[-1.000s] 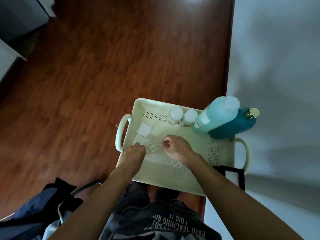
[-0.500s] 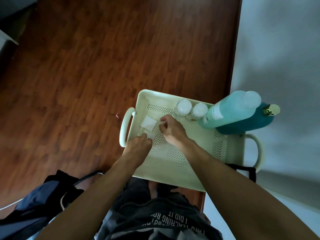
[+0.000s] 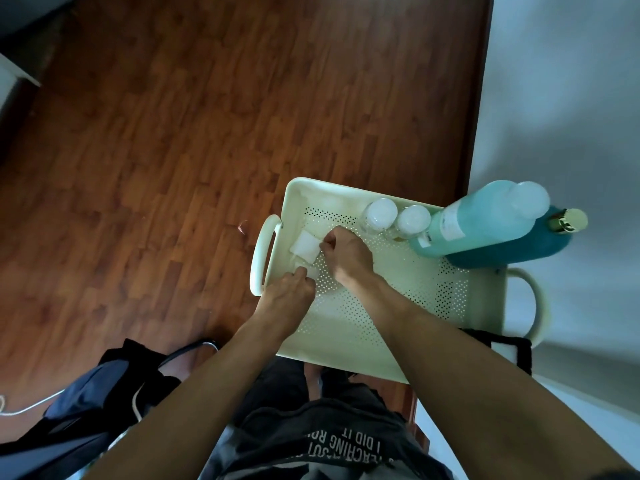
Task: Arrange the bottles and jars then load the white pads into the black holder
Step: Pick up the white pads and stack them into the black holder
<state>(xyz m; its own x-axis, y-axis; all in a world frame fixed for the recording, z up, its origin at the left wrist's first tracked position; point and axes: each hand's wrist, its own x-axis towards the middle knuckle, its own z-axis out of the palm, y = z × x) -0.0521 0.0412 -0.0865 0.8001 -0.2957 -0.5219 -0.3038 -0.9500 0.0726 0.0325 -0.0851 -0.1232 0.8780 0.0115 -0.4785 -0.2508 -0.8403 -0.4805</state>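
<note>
In the left end of the pale cream perforated plastic tray [image 3: 408, 306], the right hand [image 3: 346, 252] is curled, fingertips pinching the edge of a square white cotton pad [image 3: 305, 245]. The left hand [image 3: 287, 296] is closed over a second white pad [image 3: 310, 271] near the tray's front-left corner. Thin pads could stick together or slip loose. The black holder [image 3: 516, 344] sits by the tray's right front corner.

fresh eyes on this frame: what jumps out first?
Two bare hands meet over white pads at the left end of a cream perforated tray: right hand pinching at the upper pad, left hand on a lower one. Next, the tall turquoise bottle at the tray's far right corner, beside two small white-capped jars.
</note>
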